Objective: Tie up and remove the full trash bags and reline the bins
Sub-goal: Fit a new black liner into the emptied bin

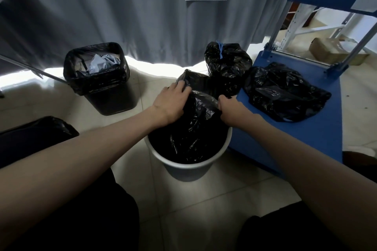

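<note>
both hands work a black bag [195, 126] in the white bin [189, 164]: left hand [170, 102] and right hand [231, 109] each pinch its film. likely relining; next, stretch mouth over rim. dark bin [98, 79] still full.

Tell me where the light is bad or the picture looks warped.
Head view: bright light blows out the floor under the curtain; the black bag in the white bin shows almost no detail; wide-angle lens bends the cart and stretches both forearms.

Black bag [195, 128] (crumpled) in white bin [189, 167].
</note>
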Tool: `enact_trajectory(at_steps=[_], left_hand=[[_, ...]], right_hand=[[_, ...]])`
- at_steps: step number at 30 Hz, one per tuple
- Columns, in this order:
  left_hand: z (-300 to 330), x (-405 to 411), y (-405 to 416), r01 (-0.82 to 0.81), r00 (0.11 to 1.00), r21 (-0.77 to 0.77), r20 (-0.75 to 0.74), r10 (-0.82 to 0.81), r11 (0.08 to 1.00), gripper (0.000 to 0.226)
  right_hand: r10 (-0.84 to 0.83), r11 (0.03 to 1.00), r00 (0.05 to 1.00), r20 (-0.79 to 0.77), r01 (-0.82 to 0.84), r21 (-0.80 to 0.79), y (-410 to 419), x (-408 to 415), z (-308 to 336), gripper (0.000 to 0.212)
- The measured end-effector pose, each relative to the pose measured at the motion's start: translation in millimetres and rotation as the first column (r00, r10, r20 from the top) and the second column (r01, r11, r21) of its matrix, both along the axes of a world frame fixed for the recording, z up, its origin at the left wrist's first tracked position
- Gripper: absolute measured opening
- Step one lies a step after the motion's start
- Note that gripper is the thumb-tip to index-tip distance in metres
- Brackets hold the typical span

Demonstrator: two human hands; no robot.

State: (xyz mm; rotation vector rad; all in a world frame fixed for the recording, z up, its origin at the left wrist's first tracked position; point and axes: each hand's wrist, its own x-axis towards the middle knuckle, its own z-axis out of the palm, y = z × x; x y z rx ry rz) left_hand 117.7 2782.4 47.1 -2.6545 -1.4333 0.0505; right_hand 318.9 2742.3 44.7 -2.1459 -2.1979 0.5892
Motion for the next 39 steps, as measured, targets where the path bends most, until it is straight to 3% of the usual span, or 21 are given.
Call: enact_trajectory(at_steps=[1, 3, 5, 8, 11, 13, 17, 20, 27, 30, 34, 39], left_hand=[[1, 7, -4, 0.045, 0.996, 0.012, 0.072, -0.046, 0.999, 0.052], [2, 22, -15, 0.075, 0.979, -0.169, 0.2, -0.041, 0.983, 0.036], [-2, 31, -23, 0.02, 0.981, -0.434, 0.181, 0.065, 0.9, 0.043], [-10, 35, -32, -0.015, 0.986, -0.552, 0.133, 0.105, 0.834, 0.042], [-10, 36, -33, 0.013, 0.974, -0.537, 0.197, 0.111, 0.843, 0.016], [-3, 37, -32, 0.013, 0.954, -0.501, 0.265, 0.138, 0.865, 0.013], [11, 37, -31, 0.023, 0.908, -0.411, 0.389, 0.153, 0.911, 0.012], [16, 33, -36, 0.029, 0.89, -0.377, 0.431, 0.148, 0.926, 0.007], [21, 24, -67, 0.116, 0.879, -0.344, 0.473, 0.065, 0.932, 0.008], [22, 23, -84, 0.153, 0.894, -0.34, 0.448, 0.016, 0.928, 0.011], [21, 29, -105, 0.207, 0.92, -0.305, 0.383, -0.079, 0.93, 0.014], [10, 36, -130, 0.338, 0.937, -0.204, 0.159, -0.31, 0.919, 0.009]], right_hand=[[0.005, 1.0, 1.0, -0.017, -0.005, -0.017, 0, 1, 1, 0.018], [-0.008, 0.999, 0.999, -0.049, 0.006, -0.031, -1, 3, 2, 0.021], [-0.027, 0.998, 0.996, -0.09, 0.022, -0.053, -3, 2, 2, 0.021], [-0.039, 0.997, 0.99, -0.132, 0.029, -0.074, -4, 3, 2, 0.023], [-0.035, 0.997, 0.992, -0.124, 0.026, -0.079, -5, 6, 4, 0.022], [0.006, 0.998, 0.998, -0.059, -0.01, -0.056, -7, 7, 6, 0.021], [0.141, 0.977, 0.989, 0.044, -0.146, 0.157, -10, 0, 18, 0.024], [0.263, 0.957, 0.964, 0.037, -0.265, 0.116, -16, -9, 27, 0.016], [0.347, 0.938, 0.937, 0.037, -0.347, -0.011, -40, 3, 25, 0.013], [0.392, 0.92, 0.913, 0.116, -0.384, -0.081, -51, 8, 23, 0.016], [0.414, 0.91, 0.896, 0.158, -0.414, -0.031, -66, 11, 19, 0.015], [0.362, 0.929, 0.925, 0.114, -0.368, 0.037, -80, 11, 16, 0.011]])
